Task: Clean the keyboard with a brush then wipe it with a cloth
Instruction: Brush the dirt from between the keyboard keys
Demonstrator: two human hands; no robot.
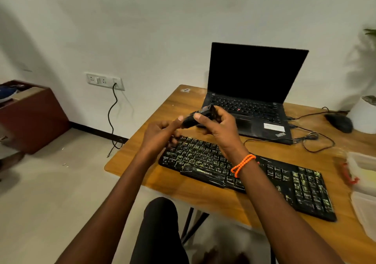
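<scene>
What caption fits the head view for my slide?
Both hands, left hand and right hand, hold a black brush above the keyboard on the wooden desk.

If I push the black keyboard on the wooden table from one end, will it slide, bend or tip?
The keyboard looks long, flat and rigid, so it probably stays stiff and cannot tip. Pushed at one end, it would likely pivot on the smooth table rather than slide straight.

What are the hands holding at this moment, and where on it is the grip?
Both hands hold one small black object, presumably the brush, above the keyboard. The right hand grips its upper end; the left hand pinches the lower end.
</scene>
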